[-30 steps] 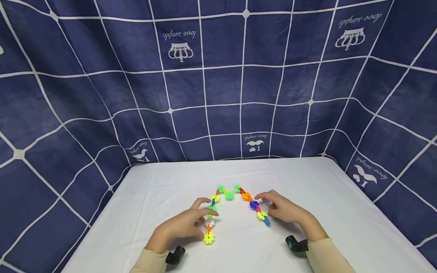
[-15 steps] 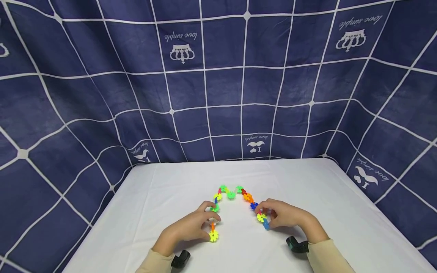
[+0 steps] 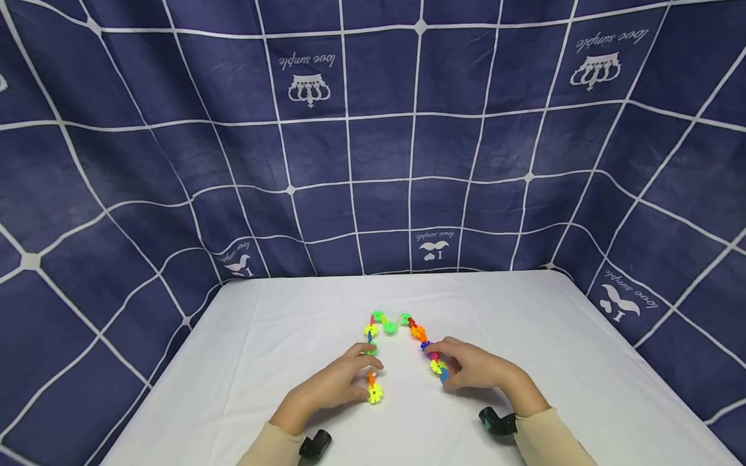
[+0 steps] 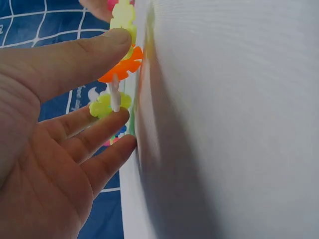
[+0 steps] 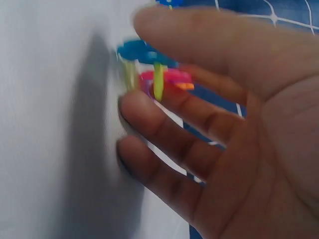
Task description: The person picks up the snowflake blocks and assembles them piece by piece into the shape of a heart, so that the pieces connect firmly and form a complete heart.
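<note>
A chain of linked, notched plastic discs (image 3: 390,327) in bright colours lies on the white table, bent roughly like an M. My left hand (image 3: 332,386) rests along the outer side of its left leg. In the left wrist view the thumb presses a yellow disc (image 4: 123,22) above an orange disc (image 4: 130,64), and the other fingers extend against the chain lower down. Along the outside of the right leg lies my right hand (image 3: 476,366), its thumb at the blue end disc (image 5: 137,51) and its index finger near a dark blue disc (image 3: 426,347). The fingers hide some discs.
A white cloth covers the table (image 3: 291,310). Behind and at both sides hangs a navy curtain (image 3: 379,149) with a white grid. Each wrist carries a black camera mount, one at the left (image 3: 315,445) and one at the right (image 3: 497,422).
My right hand has come down onto the right leg and shifted it left. My left hand has moved right and slightly away, with the left leg moving inward. The legs stand closer together.
</note>
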Tool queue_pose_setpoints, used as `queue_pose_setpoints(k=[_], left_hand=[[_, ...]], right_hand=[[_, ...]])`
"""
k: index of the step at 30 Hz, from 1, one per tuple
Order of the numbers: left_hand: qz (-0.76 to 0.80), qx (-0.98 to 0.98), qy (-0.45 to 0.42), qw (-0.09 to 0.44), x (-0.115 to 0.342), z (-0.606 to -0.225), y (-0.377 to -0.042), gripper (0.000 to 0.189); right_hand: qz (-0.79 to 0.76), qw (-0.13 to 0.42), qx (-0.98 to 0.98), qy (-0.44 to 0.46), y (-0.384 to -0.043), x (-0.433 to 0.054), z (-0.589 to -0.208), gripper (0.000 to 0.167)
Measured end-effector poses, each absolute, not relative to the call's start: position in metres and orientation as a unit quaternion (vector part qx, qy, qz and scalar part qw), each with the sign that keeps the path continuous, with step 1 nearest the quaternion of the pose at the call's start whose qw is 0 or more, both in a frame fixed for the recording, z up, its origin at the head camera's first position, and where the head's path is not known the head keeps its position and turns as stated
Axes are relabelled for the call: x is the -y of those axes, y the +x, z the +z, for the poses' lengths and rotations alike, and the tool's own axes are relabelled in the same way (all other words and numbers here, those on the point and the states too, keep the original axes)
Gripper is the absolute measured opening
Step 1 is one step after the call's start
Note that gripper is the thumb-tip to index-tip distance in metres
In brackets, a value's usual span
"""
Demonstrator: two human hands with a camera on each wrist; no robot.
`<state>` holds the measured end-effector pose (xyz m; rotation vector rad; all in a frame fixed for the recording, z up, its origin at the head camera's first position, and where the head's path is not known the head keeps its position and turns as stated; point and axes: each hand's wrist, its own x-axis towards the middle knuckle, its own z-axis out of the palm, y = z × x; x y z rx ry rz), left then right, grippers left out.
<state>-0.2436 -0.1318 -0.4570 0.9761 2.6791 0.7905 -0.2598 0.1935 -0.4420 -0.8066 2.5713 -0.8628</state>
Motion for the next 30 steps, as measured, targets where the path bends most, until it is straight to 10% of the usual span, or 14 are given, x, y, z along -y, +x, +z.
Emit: queue_pose_setpoints(k=[30], left_hand=[[0.218, -0.91, 0.343, 0.084, 0.128, -0.448, -0.259, 0.048]], right_hand=[[-0.323, 0.149, -0.897, -0.264, -0.27, -0.182, -0.443, 0.059]])
